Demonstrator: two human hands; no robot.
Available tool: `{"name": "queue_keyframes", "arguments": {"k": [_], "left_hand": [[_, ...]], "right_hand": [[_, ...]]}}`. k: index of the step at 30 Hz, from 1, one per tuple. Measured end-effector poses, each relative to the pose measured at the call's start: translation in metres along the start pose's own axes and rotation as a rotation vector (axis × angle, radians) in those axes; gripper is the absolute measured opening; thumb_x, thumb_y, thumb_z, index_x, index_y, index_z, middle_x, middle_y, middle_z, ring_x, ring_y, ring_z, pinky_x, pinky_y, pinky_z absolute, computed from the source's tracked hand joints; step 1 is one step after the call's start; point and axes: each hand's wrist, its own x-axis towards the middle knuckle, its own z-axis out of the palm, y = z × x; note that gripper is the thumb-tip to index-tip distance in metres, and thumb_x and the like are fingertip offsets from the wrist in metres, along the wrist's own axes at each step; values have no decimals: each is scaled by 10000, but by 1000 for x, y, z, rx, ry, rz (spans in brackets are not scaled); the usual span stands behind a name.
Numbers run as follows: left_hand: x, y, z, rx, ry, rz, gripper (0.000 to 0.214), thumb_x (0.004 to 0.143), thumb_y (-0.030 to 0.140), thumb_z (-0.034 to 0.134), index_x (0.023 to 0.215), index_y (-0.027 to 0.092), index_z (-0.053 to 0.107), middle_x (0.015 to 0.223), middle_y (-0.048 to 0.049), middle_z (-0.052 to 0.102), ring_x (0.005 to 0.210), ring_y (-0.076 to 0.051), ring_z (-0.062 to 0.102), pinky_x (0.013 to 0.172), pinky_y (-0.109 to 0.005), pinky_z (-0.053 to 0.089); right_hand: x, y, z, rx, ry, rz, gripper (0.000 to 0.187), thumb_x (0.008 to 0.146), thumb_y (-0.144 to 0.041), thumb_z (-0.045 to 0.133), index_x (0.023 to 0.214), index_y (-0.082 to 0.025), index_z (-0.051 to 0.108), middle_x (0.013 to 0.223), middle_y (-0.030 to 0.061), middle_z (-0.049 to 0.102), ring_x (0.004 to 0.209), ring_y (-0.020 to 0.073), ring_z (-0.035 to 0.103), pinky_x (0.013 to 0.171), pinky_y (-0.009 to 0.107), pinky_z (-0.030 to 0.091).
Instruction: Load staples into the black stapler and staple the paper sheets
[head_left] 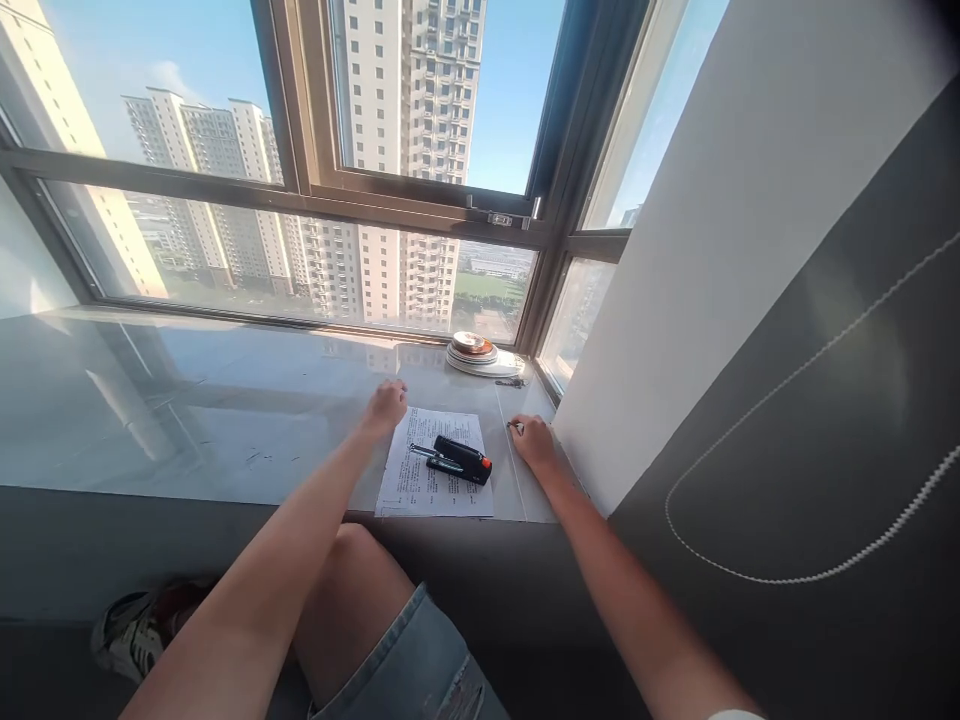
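A black stapler with an orange-red patch lies on printed paper sheets on the windowsill; its long metal part sticks out to the left. My left hand is closed beside the sheets' top left corner, and whatever its fingers may hold is too small to make out. To the right of the sheets, my right hand rests low over the sill with its fingers pinched. A tiny dark thing shows at those fingertips, its kind unclear. Farther back lies a small dark cluster that I cannot identify.
A stack of round, plate-like things sits at the sill's back right corner, by the window frame. A white wall rises close on the right. A beaded cord hangs there. My knees are below the sill's front edge.
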Motion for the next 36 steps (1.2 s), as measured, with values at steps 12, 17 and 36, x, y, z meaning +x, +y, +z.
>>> {"name": "queue_keyframes", "arguments": {"k": [12,17,36], "left_hand": [[4,-38,27,77,-111,43,338,858,118,498,1030,196,778,1116,-139,760,1078,-299,691,918,-358,521],[-18,-28,8,126,-65,-23,233,879,93,499,940,195,700,963,-119,742,920,-278,697,791,-328,504],[-121,48,-9,-338,220,53,281,969,310,514,1053,202,760,985,-90,787,889,-229,732,829,-316,546]], "right_hand": [[1,-4,2,-39,22,-72,143,956,-167,524,965,-214,659,998,102,704,1044,274,594,769,326,386],[-1,-6,1,-39,16,-87,137,952,-151,512,969,-214,632,987,105,694,1029,280,584,779,338,393],[-67,-74,-22,625,-10,-532,276,1037,-474,454,1062,-246,607,1044,51,647,1002,215,590,911,342,470]]}}
